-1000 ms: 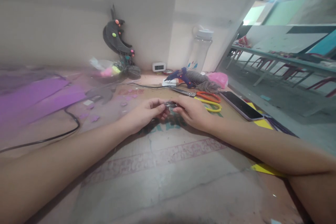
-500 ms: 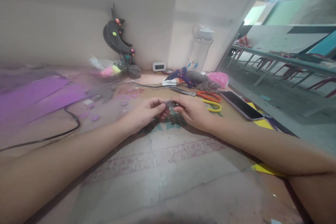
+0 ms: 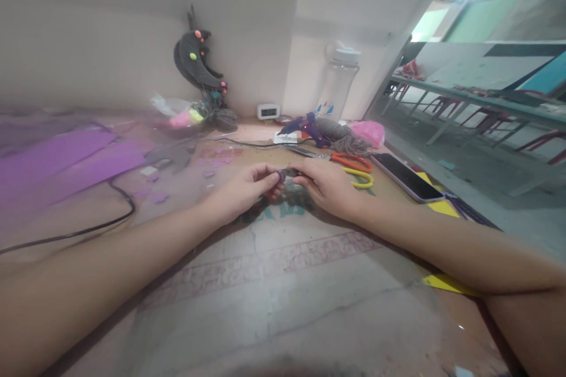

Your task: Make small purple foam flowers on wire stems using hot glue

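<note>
Between my two hands is a small dark grey piece [image 3: 289, 172], with a hint of purple at its left end; it is too small and blurred to name. My left hand [image 3: 260, 182] pinches its left end between thumb and fingers. The other end is gripped by the fingertips of my right hand [image 3: 325, 185]. Just beyond the right hand lie scissors [image 3: 351, 161] with orange and yellow handles. A blue glue gun [image 3: 305, 126] rests behind them, beside a bundle of grey yarn [image 3: 342, 135].
Purple sheets [image 3: 71, 153] and small purple scraps [image 3: 160, 197] lie left, near a black cable [image 3: 128, 212]. A dark crescent decoration [image 3: 194, 62], small clock [image 3: 268, 111] and clear bottle [image 3: 338, 82] stand at the back. A phone [image 3: 407, 177] and yellow paper [image 3: 448, 284] are right.
The small piece has turned slightly between my fingers, and a purplish part now shows at my left thumb. Both arms stay almost where they were.
</note>
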Demonstrator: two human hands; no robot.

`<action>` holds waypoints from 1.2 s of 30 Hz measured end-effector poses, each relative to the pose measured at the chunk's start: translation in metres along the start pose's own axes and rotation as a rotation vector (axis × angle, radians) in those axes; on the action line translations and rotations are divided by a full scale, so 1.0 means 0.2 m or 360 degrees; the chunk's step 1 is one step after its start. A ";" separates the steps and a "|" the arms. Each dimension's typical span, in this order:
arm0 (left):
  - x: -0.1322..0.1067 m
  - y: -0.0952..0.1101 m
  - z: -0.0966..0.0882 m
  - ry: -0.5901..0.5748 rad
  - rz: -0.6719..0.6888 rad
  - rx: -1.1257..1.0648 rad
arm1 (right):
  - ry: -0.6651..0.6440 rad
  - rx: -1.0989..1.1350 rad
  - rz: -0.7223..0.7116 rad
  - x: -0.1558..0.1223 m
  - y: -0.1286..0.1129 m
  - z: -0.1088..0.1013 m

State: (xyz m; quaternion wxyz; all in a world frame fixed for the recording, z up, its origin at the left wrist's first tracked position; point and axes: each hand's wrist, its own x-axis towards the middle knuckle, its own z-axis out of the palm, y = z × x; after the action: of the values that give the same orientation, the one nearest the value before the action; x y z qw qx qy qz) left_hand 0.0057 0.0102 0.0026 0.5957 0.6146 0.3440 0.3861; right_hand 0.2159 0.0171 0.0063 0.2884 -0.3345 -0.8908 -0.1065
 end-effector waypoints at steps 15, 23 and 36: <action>0.00 -0.01 0.00 0.0019 -0.0013 -0.0075 | 0.0039 0.0226 0.0063 0.00 0.00 -0.01; 0.00 -0.01 0.00 -0.0006 0.0028 -0.0087 | 0.0020 0.0144 -0.0012 0.00 0.01 0.00; 0.01 -0.01 -0.01 0.0189 0.0146 0.0048 | 0.0017 0.0231 0.0121 -0.01 0.01 0.01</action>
State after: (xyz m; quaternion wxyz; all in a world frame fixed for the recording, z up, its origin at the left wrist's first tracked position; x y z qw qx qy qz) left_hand 0.0050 0.0133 0.0016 0.5467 0.6145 0.3560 0.4435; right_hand 0.2169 0.0178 0.0049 0.3206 -0.3459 -0.8812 -0.0325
